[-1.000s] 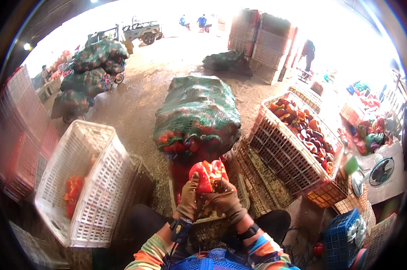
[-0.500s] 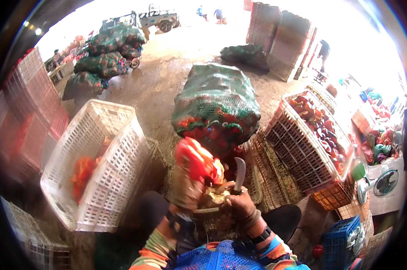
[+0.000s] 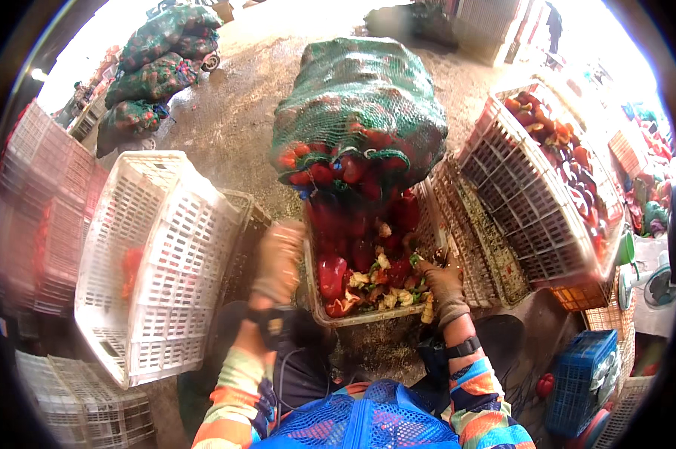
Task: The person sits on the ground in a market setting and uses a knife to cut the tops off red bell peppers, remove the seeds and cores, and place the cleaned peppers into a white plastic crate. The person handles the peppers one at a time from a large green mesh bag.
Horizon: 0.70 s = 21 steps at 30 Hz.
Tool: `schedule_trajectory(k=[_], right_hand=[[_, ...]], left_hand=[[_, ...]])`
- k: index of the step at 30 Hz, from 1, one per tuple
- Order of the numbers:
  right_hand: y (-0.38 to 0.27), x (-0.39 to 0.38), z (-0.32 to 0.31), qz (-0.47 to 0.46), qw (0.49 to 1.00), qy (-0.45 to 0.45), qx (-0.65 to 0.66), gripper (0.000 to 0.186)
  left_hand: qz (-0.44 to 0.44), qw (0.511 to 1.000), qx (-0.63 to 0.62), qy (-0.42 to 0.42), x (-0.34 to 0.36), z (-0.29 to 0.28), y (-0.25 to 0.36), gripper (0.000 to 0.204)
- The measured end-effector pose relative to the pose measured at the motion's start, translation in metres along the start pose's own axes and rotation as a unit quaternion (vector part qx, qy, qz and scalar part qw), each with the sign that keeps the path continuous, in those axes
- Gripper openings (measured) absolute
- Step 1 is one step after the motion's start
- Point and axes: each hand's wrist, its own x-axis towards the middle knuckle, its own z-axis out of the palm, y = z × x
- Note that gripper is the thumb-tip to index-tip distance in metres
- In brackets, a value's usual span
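Note:
My left hand (image 3: 279, 258), in a worn glove, is smeared by motion between the white crate and the low crate. Its fingers do not show clearly, nor whether they hold anything. My right hand (image 3: 443, 288), also gloved, is closed at the right front of the low crate (image 3: 368, 319); what it grips is hidden, and no knife blade shows. Inside that crate lie red bell peppers (image 3: 330, 275) and a heap of pale and green pepper cores (image 3: 389, 298), close to my right fingers. A green mesh sack (image 3: 360, 82) full of red peppers rests over the crate's far end.
A tilted white crate (image 3: 177, 277) with red pieces inside stands at left. At right, a tall crate (image 3: 528, 202) holds cut peppers, above an orange crate (image 3: 577, 297). A blue basket (image 3: 581, 382) and a loose red pepper (image 3: 545, 385) lie at lower right. Stacked sacks (image 3: 147, 78) stand far left.
The red pepper held in my left hand is out of that hand's visible grip. My hands have moved apart, the right one rightward. The knife blade no longer shows. The view has tilted down.

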Motion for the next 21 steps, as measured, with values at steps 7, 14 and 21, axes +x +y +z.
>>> schedule_trajectory(k=[7,14,21], right_hand=[[0.0,0.007,-0.027,0.073,0.99,-0.078,0.09,0.042],[0.014,0.022,-0.042,0.107,0.981,-0.076,0.141,0.046],[0.015,0.014,-0.042,0.126,0.968,-0.076,0.201,0.038]], left_hand=[[0.298,0.869,0.008,-0.394,-0.034,0.073,0.14,0.043],[0.298,0.917,-0.013,-0.263,-0.056,0.204,0.102,0.043],[0.33,0.878,0.013,-0.348,-0.042,0.187,0.092,0.044]])
